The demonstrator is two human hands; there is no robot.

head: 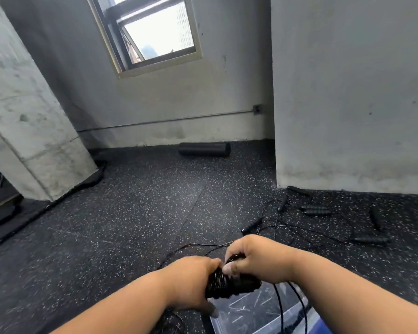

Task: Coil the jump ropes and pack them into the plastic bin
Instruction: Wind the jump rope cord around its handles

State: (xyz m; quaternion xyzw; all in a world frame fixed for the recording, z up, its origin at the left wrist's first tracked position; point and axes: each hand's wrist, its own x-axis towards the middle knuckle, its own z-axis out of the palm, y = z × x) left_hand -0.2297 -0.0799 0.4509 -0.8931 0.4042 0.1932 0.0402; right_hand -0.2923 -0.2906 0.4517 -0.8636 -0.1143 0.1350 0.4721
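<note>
Your left hand (191,283) grips the handles (229,284); your right hand (249,259) pinches the cord (279,307) against them, above the clear bin (246,317). Keep wraps tight. Loose ropes (314,210) lie beyond.

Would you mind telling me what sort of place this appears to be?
Probably a gym or workout room: black speckled rubber flooring, a foam roller lying against the wall, and several jump ropes scattered on the floor.
</note>
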